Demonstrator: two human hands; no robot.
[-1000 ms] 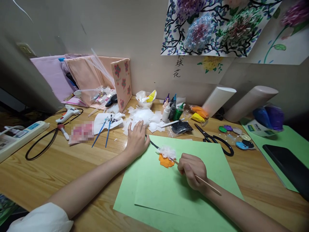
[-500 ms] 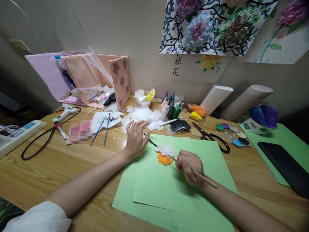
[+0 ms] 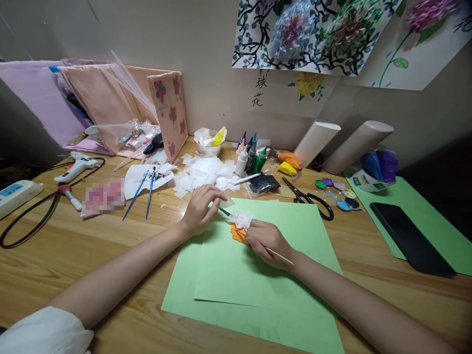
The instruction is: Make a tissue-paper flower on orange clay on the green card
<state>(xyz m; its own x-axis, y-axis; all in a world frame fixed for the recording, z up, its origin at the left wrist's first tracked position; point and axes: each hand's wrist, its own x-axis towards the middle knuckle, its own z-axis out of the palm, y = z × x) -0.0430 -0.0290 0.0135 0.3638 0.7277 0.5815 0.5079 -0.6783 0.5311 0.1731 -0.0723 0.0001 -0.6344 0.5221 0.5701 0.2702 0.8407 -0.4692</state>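
My left hand [image 3: 201, 209] pinches a small white tissue square [image 3: 227, 200] just above the far edge of the green paper sheet [image 3: 258, 280]. My right hand [image 3: 266, 242] is closed round a thin wooden stick [image 3: 277, 254], its tip hidden near a lump of orange clay [image 3: 236, 232] topped with crumpled white tissue [image 3: 240, 219]. A black line [image 3: 223, 212] runs on the paper between the two hands. A heap of white tissue squares [image 3: 204, 172] lies behind my left hand.
Black scissors [image 3: 309, 199], paint bottles [image 3: 251, 160], two blue brushes [image 3: 142, 191], a glue gun [image 3: 75, 167] with its cable, a power strip [image 3: 16, 191], clay pieces [image 3: 289, 163], colour pots [image 3: 337, 194], two rolled sheets [image 3: 332, 142] and a black slab [image 3: 409, 238] lie around the wooden desk.
My left hand left the tissue heap and came back toward the orange clay with a white square pinched. My right hand slid closer to the clay. The camera tilted left and down.
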